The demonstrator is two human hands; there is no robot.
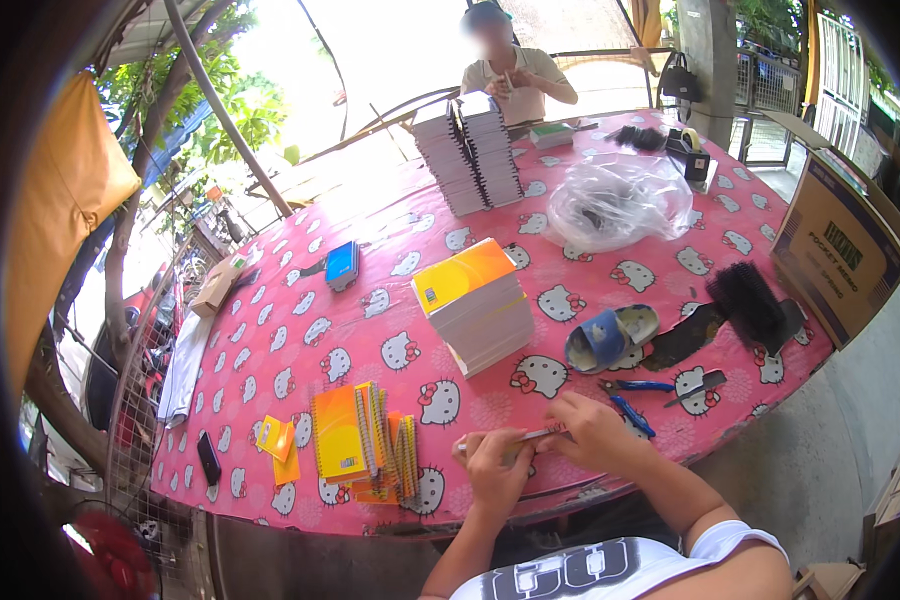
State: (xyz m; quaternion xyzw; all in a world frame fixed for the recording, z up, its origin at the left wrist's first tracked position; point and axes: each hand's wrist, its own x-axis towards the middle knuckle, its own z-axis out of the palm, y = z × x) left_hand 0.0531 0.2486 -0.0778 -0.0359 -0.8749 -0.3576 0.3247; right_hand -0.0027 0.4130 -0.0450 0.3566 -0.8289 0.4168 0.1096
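Both my hands grip one thin notebook [522, 437], seen edge-on, at the near edge of the pink table [300, 330]. My left hand [492, 468] grips its left end, my right hand [595, 430] its right end. Left of my hands lie several small orange and yellow spiral notebooks [362, 440]. Beyond my hands stands a stack of orange-covered pads [475, 300].
Blue-handled pliers [630, 405], a knife [698, 388], black spiral combs [750, 300], and a blue sandal [610, 338] lie on my right. Farther off are tall notebook stacks [468, 155], a clear plastic bag [620, 198], a cardboard box [835, 245], and a seated person [515, 75].
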